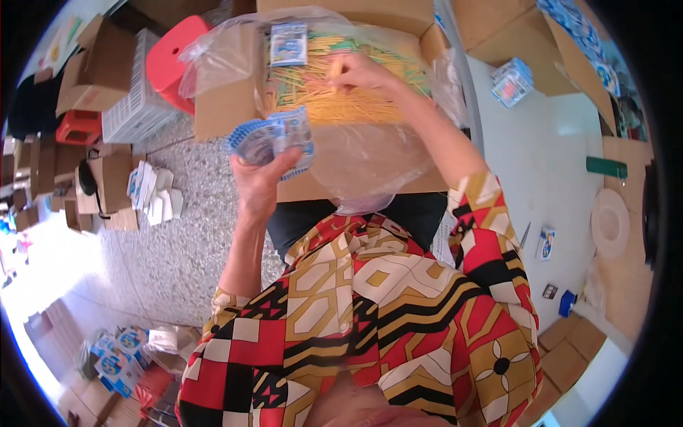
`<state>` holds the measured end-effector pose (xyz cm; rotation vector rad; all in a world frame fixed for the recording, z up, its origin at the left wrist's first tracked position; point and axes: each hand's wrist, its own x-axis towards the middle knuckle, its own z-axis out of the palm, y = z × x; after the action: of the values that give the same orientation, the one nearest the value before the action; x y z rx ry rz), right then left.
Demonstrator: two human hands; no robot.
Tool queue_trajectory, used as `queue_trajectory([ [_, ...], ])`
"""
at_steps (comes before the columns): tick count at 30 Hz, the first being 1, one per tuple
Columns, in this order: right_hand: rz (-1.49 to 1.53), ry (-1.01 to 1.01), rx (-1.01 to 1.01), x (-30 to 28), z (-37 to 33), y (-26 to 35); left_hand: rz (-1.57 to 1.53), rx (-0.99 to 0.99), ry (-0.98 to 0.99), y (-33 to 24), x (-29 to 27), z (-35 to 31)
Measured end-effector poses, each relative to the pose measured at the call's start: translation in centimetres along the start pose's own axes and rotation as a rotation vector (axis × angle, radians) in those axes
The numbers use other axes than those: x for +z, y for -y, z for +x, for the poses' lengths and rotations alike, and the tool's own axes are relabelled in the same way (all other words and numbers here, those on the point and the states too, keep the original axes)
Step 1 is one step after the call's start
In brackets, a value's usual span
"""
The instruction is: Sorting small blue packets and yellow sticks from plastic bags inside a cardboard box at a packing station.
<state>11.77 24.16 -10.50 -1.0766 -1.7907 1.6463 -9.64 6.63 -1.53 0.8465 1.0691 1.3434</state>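
My left hand [260, 181] is closed round a fanned bundle of blue-and-white printed packets [294, 132], holding it by the near corner of an open carton. My right hand [361, 73] is over the carton with its fingers pinched on a few thin yellow sticks [335, 69]; how many is hidden. Loose thin sticks [370, 107] in yellow, green and pink fill the carton. Clear plastic lining [356, 160] drapes over its cardboard walls [229, 89]. One flat blue-and-white packet [288, 44] lies on the sticks at the far left.
To the right stands a white table [512, 156] bearing a packet bundle [511, 82], a single small packet [546, 243], a green object [607, 168] and a tape roll [610, 223]. A red stool [174, 60] and a white crate [139, 107] are left, with cardboard boxes [107, 185] beyond.
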Motion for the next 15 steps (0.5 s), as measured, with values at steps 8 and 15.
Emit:
queue_trajectory([
  [8, 0.119, 0.215, 0.303, 0.4, -5.5, 2.9, -0.046, -0.076, 0.103, 0.1, -1.5, -0.1],
  [15, -0.152, 0.068, 0.254, 1.5, -7.7, 6.8, -0.018, -0.088, 0.175, -0.4, -0.2, 0.5],
])
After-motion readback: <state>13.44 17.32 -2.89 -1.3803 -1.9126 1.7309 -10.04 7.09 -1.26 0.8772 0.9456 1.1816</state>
